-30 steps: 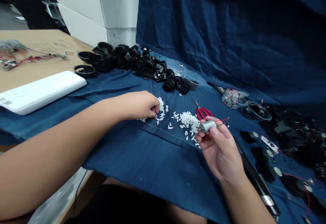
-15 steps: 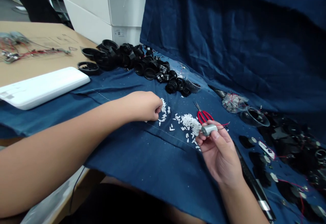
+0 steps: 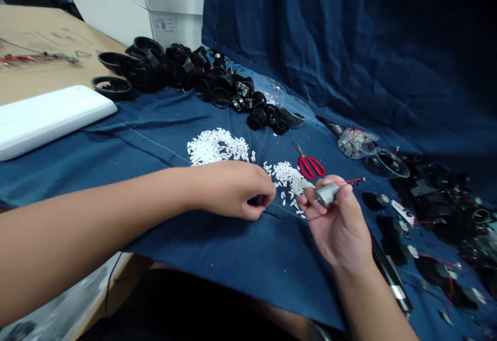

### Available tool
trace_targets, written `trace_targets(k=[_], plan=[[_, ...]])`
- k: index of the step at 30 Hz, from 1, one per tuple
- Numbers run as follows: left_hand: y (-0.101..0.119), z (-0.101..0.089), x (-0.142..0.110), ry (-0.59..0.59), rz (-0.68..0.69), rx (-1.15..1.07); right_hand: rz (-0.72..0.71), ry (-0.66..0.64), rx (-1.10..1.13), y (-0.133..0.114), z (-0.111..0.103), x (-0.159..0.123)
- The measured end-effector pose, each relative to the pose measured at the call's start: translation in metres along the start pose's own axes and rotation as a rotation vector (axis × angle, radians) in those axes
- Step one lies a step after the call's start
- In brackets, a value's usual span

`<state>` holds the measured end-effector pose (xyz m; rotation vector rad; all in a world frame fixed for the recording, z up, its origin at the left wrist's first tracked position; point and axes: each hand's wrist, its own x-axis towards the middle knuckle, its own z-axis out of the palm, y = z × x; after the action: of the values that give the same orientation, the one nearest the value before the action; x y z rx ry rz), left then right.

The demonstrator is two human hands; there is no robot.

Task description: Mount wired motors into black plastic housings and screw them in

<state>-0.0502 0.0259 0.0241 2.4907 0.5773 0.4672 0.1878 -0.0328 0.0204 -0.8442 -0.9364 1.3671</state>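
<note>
My right hand (image 3: 334,222) is shut on a small silver cylindrical DC motor (image 3: 326,194), held between thumb and fingertips, with a red wire (image 3: 352,180) running from its far end. My left hand (image 3: 236,191) rests low over the blue cloth, its fingers curled together at the tips. Anything between them is hidden. It sits just below a heap of small white plastic pieces (image 3: 289,178), and a larger white heap (image 3: 216,146) lies beyond my left wrist. Red-handled scissors (image 3: 309,166) lie just past my right hand.
Dark blue cloth (image 3: 163,123) covers the table and hangs behind as a backdrop. Black round plastic parts (image 3: 221,92) are heaped at the back, near a clear plastic dome (image 3: 386,164). Black parts and wires lie at right, beside a white slab (image 3: 46,118).
My left hand has moved right and nearer my right hand, and the larger white heap now shows beyond my wrist. My right hand still holds the motor. The view has tilted slightly.
</note>
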Motion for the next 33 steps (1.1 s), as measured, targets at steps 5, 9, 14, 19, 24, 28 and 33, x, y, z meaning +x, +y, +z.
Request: trace_targets(k=[5,9,14,19,24,28,33], plan=[[-0.001,0.014,0.0,-0.061,-0.007,0.047,0.06,-0.042,-0.018,0.003,0.001,-0.002],[-0.004,0.014,-0.001,-0.055,0.033,0.035,0.092,-0.071,-0.063,0.007,0.0,-0.003],[-0.003,0.019,-0.001,-0.048,0.038,0.105,0.17,-0.107,-0.094,0.011,-0.002,-0.004],[0.0,0.027,-0.001,-0.008,0.043,0.122,0.218,-0.099,-0.112,0.014,-0.004,-0.002],[0.001,0.029,0.001,-0.033,0.031,0.028,0.204,-0.06,-0.111,0.014,-0.001,0.003],[-0.001,0.029,0.002,-0.05,0.042,-0.002,0.176,-0.05,-0.12,0.015,0.001,0.006],[-0.003,0.032,0.001,-0.012,0.114,0.035,0.11,-0.042,-0.226,0.022,-0.006,0.01]])
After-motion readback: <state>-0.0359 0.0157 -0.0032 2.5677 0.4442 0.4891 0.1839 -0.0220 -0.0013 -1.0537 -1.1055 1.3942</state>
